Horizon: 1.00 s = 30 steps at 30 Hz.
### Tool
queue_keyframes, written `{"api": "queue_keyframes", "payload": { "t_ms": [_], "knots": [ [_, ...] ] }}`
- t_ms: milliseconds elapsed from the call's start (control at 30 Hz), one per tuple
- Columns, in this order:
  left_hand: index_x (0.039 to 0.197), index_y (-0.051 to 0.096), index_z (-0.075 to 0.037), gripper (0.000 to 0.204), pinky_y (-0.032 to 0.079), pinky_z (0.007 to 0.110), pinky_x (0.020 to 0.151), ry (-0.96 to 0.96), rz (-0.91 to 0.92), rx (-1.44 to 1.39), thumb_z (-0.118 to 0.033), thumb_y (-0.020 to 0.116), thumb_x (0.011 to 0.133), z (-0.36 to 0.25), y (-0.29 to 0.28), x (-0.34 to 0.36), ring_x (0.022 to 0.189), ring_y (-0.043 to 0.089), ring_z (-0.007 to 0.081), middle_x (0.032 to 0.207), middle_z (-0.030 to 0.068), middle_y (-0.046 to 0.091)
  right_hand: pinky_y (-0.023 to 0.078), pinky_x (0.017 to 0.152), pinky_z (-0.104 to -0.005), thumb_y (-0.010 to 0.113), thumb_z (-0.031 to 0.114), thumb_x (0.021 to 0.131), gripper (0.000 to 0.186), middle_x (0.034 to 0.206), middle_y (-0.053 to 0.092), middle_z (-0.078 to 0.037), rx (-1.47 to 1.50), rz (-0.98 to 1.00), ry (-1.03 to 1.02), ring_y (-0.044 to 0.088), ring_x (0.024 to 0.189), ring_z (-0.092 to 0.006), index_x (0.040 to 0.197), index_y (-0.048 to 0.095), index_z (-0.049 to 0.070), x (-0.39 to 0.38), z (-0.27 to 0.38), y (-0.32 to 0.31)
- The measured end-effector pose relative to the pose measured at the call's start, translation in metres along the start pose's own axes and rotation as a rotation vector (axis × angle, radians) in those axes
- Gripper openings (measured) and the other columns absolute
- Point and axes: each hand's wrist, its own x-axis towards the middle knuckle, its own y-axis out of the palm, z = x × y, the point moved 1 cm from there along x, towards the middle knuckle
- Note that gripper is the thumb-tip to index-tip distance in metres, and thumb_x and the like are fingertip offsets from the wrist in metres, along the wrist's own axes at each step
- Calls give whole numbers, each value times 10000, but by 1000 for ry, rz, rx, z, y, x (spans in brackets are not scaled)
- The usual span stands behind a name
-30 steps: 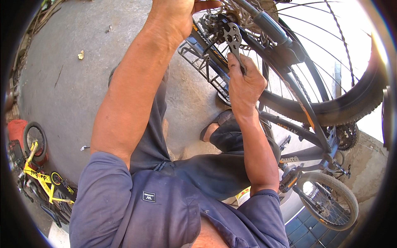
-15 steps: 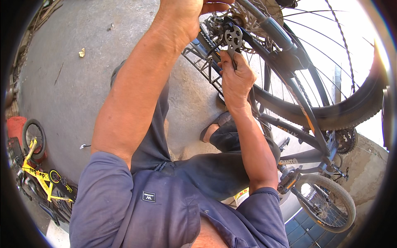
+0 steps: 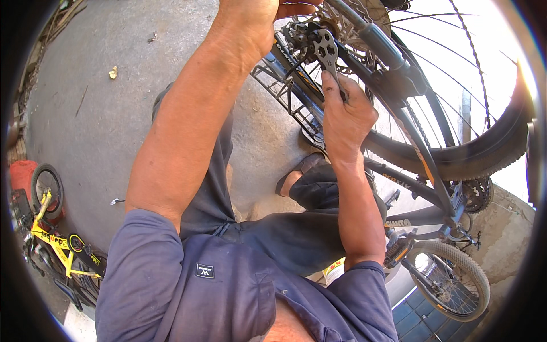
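My right hand (image 3: 348, 117) is closed round the handle of a flat grey multi-hole wrench (image 3: 327, 50). The wrench's head lies against the hub area of a bicycle wheel, beside the brake disc (image 3: 341, 20) and a dark frame tube. My left hand (image 3: 248, 23) is at the top edge, left of the same hub. Only part of its fingers shows, pointing right, and the picture's edge cuts off whatever they touch. The bicycle's black tyre (image 3: 450, 162) curves round on the right, and its dark frame (image 3: 421, 215) runs down below it.
A black metal rack (image 3: 279, 94) juts out beneath the hub. My sandalled foot (image 3: 296, 176) stands on the concrete floor (image 3: 114, 125). A yellow bicycle (image 3: 54, 242) lies at the far left beside a red container (image 3: 21, 171). Another wheel (image 3: 456, 279) is at lower right.
My right hand has swung to the right and slightly down with the wrench handle. The wrench's head stays near the hub and is tilted differently. My left hand has hardly moved.
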Motion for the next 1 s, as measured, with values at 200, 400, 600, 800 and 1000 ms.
{"api": "queue_keyframes", "payload": {
  "t_ms": [200, 400, 600, 800, 1000],
  "knots": [
    [940, 636, -73, 458, 594, 348, 675, 11, 11, -11, -437, 419, 1114, 2, 0, 1, 725, 708, 212, 820, 101, 709, 480, 607, -270, 802, 106, 900, 155, 732, 655, -127, 67, -3, 29, 567, 620, -138, 1001, 755, -1, -4, 0, -7],
    [932, 635, -79, 463, 592, 346, 669, 8, 1, 7, -451, 424, 1111, 0, -1, 1, 722, 713, 210, 823, 97, 714, 479, 612, -276, 802, 113, 900, 157, 738, 661, -122, 83, -4, 61, 567, 626, -128, 993, 753, -3, -10, -9, -3],
    [931, 638, -93, 464, 586, 350, 670, 25, 14, 8, -458, 416, 1111, 2, -3, 3, 726, 713, 209, 815, 95, 713, 468, 599, -211, 764, 127, 963, 162, 740, 664, 6, 64, -19, 26, 569, 648, -37, 1042, 769, -15, -6, -15, 5],
    [939, 642, -88, 469, 586, 346, 679, 6, 3, 24, -453, 405, 1115, 1, -3, 2, 736, 709, 201, 833, 96, 717, 494, 641, -294, 790, 116, 903, 175, 790, 676, -128, 115, -29, 38, 606, 657, -168, 1021, 744, -6, -5, -25, 18],
    [951, 651, -73, 485, 588, 347, 684, -31, -2, 19, -453, 399, 1116, -1, 2, 0, 740, 707, 202, 842, 98, 716, 517, 651, -318, 780, 114, 907, 160, 810, 704, -153, 138, 54, 70, 653, 666, -201, 1005, 728, -2, -10, -32, 38]
  ]
}}
